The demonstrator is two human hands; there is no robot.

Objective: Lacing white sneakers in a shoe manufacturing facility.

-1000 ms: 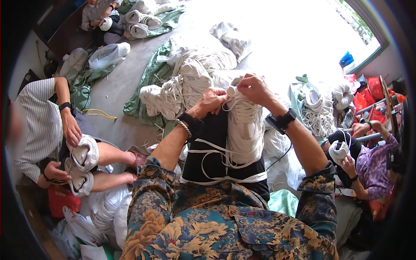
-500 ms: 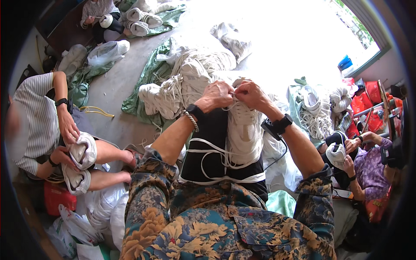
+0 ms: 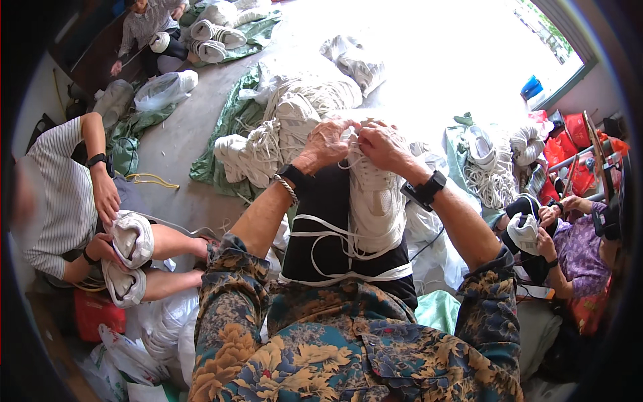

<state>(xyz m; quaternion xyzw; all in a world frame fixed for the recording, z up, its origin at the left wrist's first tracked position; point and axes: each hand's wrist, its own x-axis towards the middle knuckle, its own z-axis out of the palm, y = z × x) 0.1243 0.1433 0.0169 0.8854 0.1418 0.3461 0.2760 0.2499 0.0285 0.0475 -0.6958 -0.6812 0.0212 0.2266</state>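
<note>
A white sneaker [image 3: 377, 204] lies along my dark-trousered thighs, its lacing end away from me. At that far end my left hand [image 3: 326, 142] is closed in a pinch, with a thin white shoelace [image 3: 344, 163] looping below its fingers. My right hand [image 3: 385, 146] pinches close beside it, over the sneaker's lace holes. The two sets of fingertips are nearly together and partly hide the lace. Loose white laces [image 3: 320, 233] also run across my lap and around the near end of the sneaker.
Beyond my knees, a heap of white shoes and laces [image 3: 295, 114] rests on green sheeting [image 3: 224, 151]. A person [image 3: 63, 181] at left holds two white shoes [image 3: 130, 241]. Another person [image 3: 576, 251] works on a shoe at right. Plastic bags [image 3: 161, 321] lie by my left side.
Both my hands have shifted slightly, the left one turning and opening a small gap from the right's fingertips. A lace loop now hangs under the left fingers. The sneaker stays on my lap.
</note>
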